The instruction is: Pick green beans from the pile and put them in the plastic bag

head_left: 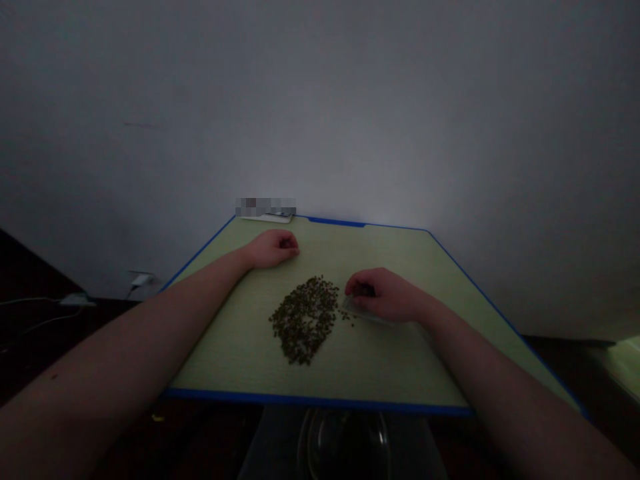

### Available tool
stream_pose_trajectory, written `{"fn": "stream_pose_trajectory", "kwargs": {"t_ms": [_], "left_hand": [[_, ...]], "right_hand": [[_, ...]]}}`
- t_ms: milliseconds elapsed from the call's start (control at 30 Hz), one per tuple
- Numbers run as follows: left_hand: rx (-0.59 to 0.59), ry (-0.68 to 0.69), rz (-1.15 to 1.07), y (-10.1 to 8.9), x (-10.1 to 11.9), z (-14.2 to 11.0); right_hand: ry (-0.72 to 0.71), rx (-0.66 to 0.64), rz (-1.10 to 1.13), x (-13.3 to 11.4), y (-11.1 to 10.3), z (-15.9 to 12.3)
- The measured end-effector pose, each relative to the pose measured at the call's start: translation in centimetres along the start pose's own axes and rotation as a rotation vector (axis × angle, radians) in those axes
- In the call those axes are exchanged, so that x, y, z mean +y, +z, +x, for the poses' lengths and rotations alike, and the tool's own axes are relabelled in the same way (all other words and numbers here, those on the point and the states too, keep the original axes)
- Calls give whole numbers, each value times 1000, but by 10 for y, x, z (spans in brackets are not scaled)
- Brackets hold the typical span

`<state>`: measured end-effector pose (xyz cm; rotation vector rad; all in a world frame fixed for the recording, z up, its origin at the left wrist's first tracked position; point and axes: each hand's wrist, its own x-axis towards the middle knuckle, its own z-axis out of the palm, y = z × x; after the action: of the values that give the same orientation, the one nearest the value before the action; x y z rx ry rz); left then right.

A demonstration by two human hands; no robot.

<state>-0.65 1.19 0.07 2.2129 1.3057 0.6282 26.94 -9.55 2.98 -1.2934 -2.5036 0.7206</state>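
Note:
A loose pile of small dark brown-green seeds or dried bits [305, 320] lies spread on the pale table, with several stray ones at its right. My left hand [274, 248] rests on the tabletop beyond the pile's left side, its fingers curled in toward the thumb; whatever is inside them is hidden. To the right of the pile, my right hand [385, 293] is also curled, thumb and fingers nearly meeting around a dark gap. Under it lies a clear plastic bag [373, 319], touching the hand. Whether the fingers grip the bag or some of the bits cannot be made out.
The pale table [390, 373] has a blue edge and stands against a grey wall. At its back left corner lies a flat white object [267, 217], partly blurred out. A round, shiny, glass-like vessel [345, 443] is below the front edge. Cables and a plug [142, 280] are at left.

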Motion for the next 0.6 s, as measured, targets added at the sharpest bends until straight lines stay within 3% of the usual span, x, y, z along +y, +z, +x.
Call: {"fn": "stream_pose_trajectory", "kwargs": {"t_ms": [333,600], "left_hand": [[11,42,42,0,-4,1],[-3,28,19,0,0,0]], "right_hand": [[4,-55,-3,-1,-1,-2],[16,20,-65,0,3,-1]]}}
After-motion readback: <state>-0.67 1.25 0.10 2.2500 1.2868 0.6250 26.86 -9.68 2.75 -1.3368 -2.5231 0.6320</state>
